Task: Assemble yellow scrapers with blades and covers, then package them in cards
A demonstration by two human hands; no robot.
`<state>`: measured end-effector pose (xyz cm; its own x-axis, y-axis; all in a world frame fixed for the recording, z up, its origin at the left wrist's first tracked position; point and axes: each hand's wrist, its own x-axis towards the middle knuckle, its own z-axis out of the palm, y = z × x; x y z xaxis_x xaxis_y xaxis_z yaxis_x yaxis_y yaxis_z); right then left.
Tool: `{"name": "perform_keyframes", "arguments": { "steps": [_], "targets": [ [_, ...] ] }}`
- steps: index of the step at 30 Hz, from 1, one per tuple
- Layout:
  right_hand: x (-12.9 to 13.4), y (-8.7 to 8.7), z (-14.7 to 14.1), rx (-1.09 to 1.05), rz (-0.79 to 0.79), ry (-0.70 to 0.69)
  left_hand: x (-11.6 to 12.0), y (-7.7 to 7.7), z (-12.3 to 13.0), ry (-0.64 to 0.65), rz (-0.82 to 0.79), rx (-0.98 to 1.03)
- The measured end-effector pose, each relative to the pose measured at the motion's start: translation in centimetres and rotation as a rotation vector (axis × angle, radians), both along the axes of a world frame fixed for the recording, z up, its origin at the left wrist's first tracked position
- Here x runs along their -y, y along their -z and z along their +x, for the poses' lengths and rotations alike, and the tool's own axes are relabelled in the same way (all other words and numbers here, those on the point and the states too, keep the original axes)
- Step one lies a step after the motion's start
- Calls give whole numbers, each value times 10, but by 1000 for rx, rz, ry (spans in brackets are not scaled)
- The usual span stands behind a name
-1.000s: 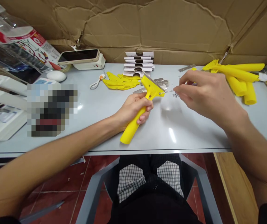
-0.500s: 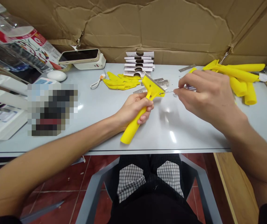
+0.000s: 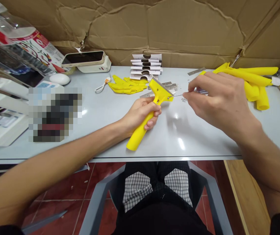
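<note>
My left hand (image 3: 143,114) is wrapped round the handle of a yellow scraper (image 3: 138,137), its head tilted up and to the right. A metal blade edge (image 3: 162,86) lies along the scraper's head. Between the thumb and fingers of my right hand (image 3: 218,101) is a thin screwdriver (image 3: 178,95), its tip at a small screw on the near right part of the head. My palm hides most of the screwdriver's handle. Small nuts (image 3: 184,100) lie on the table just below the shaft. Several loose blades (image 3: 170,86) rest behind the scraper head.
Flat yellow plastic pieces (image 3: 126,85) lie behind my left hand, near a stack of folded white sleeves (image 3: 146,67). More yellow scraper handles (image 3: 252,81) are piled at the right. A phone (image 3: 83,58), a white mouse (image 3: 59,79) and bottles (image 3: 32,45) stand at the left.
My right hand has shifted very slightly to the right and turned a little with the screwdriver. The scraper in my left hand stays almost where it was.
</note>
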<state>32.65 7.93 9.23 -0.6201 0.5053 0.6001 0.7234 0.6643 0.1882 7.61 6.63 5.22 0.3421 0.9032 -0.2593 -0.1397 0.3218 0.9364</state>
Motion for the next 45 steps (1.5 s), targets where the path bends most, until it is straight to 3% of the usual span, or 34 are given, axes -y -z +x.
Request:
{"name": "perform_keyframes", "arguments": {
  "steps": [4, 19, 30, 37, 45],
  "targets": [
    [-2, -1, 3, -21, -84, 4, -1, 2, -1, -2, 8, 20],
    [-2, 4, 3, 8, -50, 17, -1, 0, 0, 3, -1, 22],
    [4, -3, 13, -16, -223, -26, -1, 0, 0, -18, 3, 36],
    [-4, -10, 22, -90, -116, -210, -3, 3, -2, -29, -24, 68],
    [-10, -7, 13, -260, -191, -234, -4, 7, -3, -23, -41, 88]
  ]
}}
